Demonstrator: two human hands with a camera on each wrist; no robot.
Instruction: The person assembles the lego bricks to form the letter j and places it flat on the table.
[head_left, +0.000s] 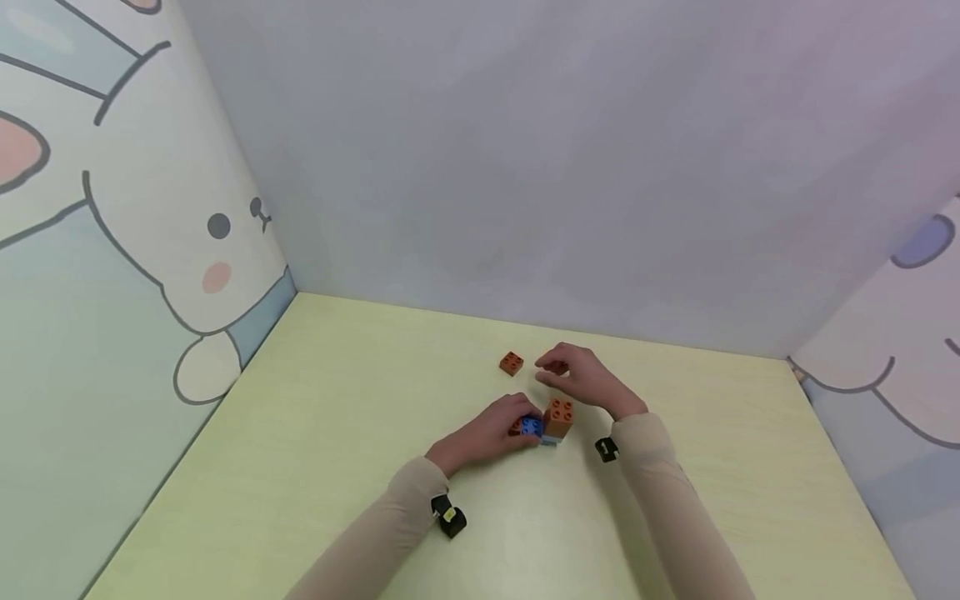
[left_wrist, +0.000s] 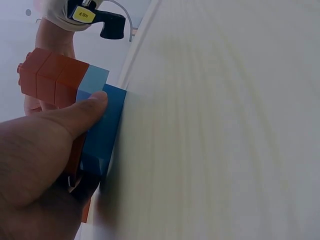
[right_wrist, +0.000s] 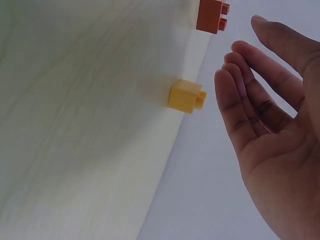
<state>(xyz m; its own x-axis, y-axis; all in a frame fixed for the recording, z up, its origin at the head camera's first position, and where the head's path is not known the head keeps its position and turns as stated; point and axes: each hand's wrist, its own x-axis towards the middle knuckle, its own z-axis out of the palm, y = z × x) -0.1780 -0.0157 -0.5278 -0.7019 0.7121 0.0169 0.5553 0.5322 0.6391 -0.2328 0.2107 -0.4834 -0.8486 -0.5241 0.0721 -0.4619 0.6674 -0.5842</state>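
Left hand (head_left: 497,428) gripping blue brick (head_left: 531,427), right hand (head_left: 583,380) near far table edge (head_left: 450,316)

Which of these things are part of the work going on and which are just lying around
In the job:
orange-and-blue block build, held by the left hand
probably the loose orange block, near the right hand

Just lying about, it seems:
yellow block, in neither hand, though possibly a later piece

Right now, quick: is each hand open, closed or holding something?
Left hand: closed, holding the joined blue and orange blocks.
Right hand: open, holding nothing, near a loose orange brick.
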